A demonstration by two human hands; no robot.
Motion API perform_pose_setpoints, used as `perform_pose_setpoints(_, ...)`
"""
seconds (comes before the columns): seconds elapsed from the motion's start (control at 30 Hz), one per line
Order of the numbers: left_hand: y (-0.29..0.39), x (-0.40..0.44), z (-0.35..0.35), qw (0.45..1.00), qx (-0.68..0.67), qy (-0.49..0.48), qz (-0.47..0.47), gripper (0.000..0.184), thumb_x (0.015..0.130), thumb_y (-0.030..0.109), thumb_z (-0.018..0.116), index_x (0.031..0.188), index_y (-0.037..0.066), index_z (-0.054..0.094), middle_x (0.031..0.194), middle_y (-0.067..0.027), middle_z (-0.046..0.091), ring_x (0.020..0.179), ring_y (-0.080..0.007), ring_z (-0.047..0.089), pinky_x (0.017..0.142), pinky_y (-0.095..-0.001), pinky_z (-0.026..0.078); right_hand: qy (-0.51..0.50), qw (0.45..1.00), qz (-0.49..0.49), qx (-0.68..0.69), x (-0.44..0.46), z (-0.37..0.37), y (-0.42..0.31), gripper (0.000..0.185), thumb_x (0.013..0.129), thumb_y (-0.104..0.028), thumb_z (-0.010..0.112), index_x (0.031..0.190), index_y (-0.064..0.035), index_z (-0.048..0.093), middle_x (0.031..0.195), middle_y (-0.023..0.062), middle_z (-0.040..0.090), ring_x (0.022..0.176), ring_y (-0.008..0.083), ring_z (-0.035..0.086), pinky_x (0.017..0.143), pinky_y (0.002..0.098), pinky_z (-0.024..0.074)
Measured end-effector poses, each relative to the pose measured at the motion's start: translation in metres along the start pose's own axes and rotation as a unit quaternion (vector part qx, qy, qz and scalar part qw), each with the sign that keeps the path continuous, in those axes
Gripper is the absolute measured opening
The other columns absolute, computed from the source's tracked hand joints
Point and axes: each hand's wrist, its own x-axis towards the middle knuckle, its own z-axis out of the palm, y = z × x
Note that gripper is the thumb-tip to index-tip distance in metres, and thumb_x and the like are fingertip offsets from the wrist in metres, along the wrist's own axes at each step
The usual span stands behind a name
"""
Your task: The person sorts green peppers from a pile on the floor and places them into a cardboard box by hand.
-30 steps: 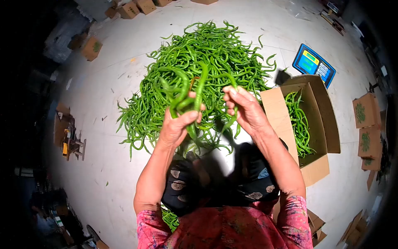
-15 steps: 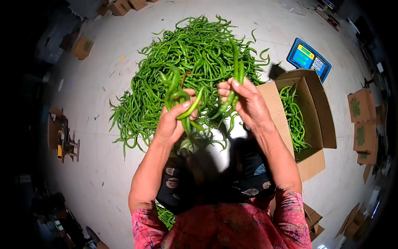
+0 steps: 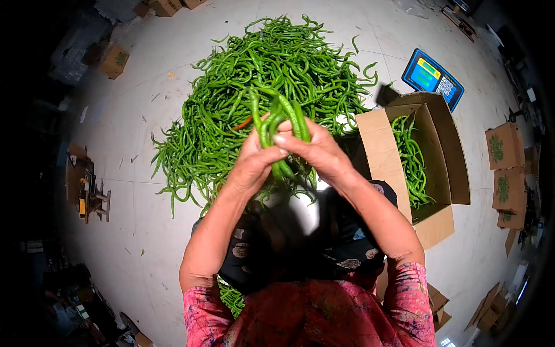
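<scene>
A bunch of long green chili peppers (image 3: 281,110) is gripped between my two hands in front of the pile. My left hand (image 3: 254,159) closes round the bunch from the left, its thumb pressed along the peppers. From the right, my right hand (image 3: 318,151) closes on the same bunch, and the two thumbs nearly meet. Behind and below them spreads a large heap of green chili peppers (image 3: 231,75) on the floor. One reddish pepper (image 3: 243,123) shows just beyond my left hand.
At the right stands an open cardboard box (image 3: 378,144) with green peppers inside. Behind it is a blue scale display (image 3: 432,80). Stacked cartons (image 3: 509,191) line the far right, and a small stool-like object (image 3: 95,199) stands at the left on the pale floor (image 3: 139,231).
My hands have come together from apart. The peppers each one held separately are now joined in one bunch between them.
</scene>
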Motion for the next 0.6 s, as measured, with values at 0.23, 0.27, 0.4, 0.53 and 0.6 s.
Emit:
perform_pose_setpoints(0.23,-0.005,-0.001,0.004,0.997,0.071,-0.031,-0.004,0.086,0.069,0.009,0.075,0.143,0.004,0.030,0.130,-0.0099,0.049,0.122,-0.0209,0.047,0.104,-0.0351,0.038,0.025,0.999,0.006,-0.036,0.001,0.000,0.005,0.028,0.084,-0.011,0.066,0.111,-0.0028,0.062,0.094,0.0018,0.064,0.086,0.0100,0.058,0.077,0.0260,0.0479)
perform_pose_setpoints(0.27,-0.003,-0.001,0.000,0.998,0.058,-0.027,-0.028,0.085,0.070,0.008,0.074,0.143,0.004,0.030,0.130,-0.0100,0.049,0.122,-0.0205,0.048,0.103,-0.0349,0.038,0.013,1.000,0.012,-0.003,0.000,-0.002,0.003,0.027,0.085,-0.010,0.064,0.111,-0.0028,0.062,0.096,0.0021,0.064,0.087,0.0102,0.059,0.079,0.0262,0.0476)
perform_pose_setpoints(0.4,0.002,-0.003,-0.002,0.999,-0.019,-0.016,-0.026,0.073,0.077,0.001,0.066,0.142,-0.001,0.032,0.128,-0.0104,0.052,0.119,-0.0194,0.050,0.099,-0.0334,0.042,-0.023,0.999,0.022,0.025,-0.003,-0.010,-0.004,0.027,0.087,-0.007,0.060,0.114,-0.0027,0.062,0.103,0.0031,0.065,0.092,0.0110,0.059,0.086,0.0271,0.0458)
perform_pose_setpoints(0.53,-0.007,-0.001,-0.014,0.999,0.008,0.040,-0.011,0.058,0.084,0.003,0.060,0.138,-0.004,0.038,0.122,-0.0099,0.056,0.108,-0.0174,0.056,0.093,-0.0299,0.046,-0.005,0.995,-0.019,-0.099,-0.002,-0.006,-0.002,0.034,0.084,-0.014,0.067,0.114,-0.0022,0.059,0.104,0.0059,0.066,0.096,0.0152,0.061,0.087,0.0297,0.0473)
perform_pose_setpoints(0.6,-0.006,-0.003,-0.011,0.992,0.085,0.095,-0.021,0.046,0.087,0.004,0.059,0.132,-0.004,0.047,0.115,-0.0086,0.060,0.098,-0.0147,0.060,0.089,-0.0284,0.047,0.044,0.961,-0.036,-0.271,0.000,-0.007,0.008,0.038,0.083,-0.019,0.067,0.114,-0.0006,0.055,0.100,0.0159,0.067,0.095,0.0291,0.064,0.084,0.0381,0.0490)
